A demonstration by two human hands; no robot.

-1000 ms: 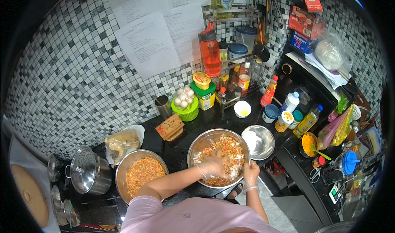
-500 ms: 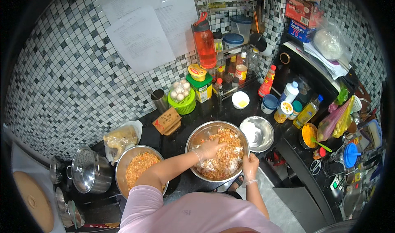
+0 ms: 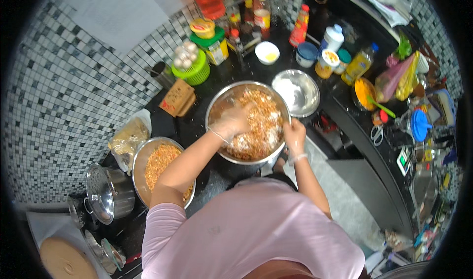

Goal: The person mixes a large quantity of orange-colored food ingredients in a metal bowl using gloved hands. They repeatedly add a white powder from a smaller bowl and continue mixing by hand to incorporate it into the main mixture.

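A large steel mixing bowl [image 3: 215,99] holds a crumbly orange-brown mixture [image 3: 263,126] dusted with white powder. My left hand [image 3: 234,122], in a clear plastic glove, reaches into it against the left side of the mixture. Motion blurs its fingers, and their tips are hidden in the food. My right hand [image 3: 294,135], also gloved, is closed on the bowl's right rim. Just beyond that rim stands a smaller steel bowl [image 3: 308,94] with white powder inside. Partly behind my left forearm, another steel bowl [image 3: 139,168] contains more orange mixture [image 3: 160,162].
At the back are a green basket of eggs [image 3: 192,72], a wooden box [image 3: 177,99] and a small white bowl [image 3: 267,53]. Bottles and jars [image 3: 327,62] line the right. A steel pot [image 3: 109,193] and bagged food [image 3: 129,140] sit left. An open drawer [image 3: 335,124] juts out at right.
The view has shifted, so the counter appears higher and further left. My left hand has moved toward the bowl's left wall, and the powder is spread differently. My right hand keeps the rim.
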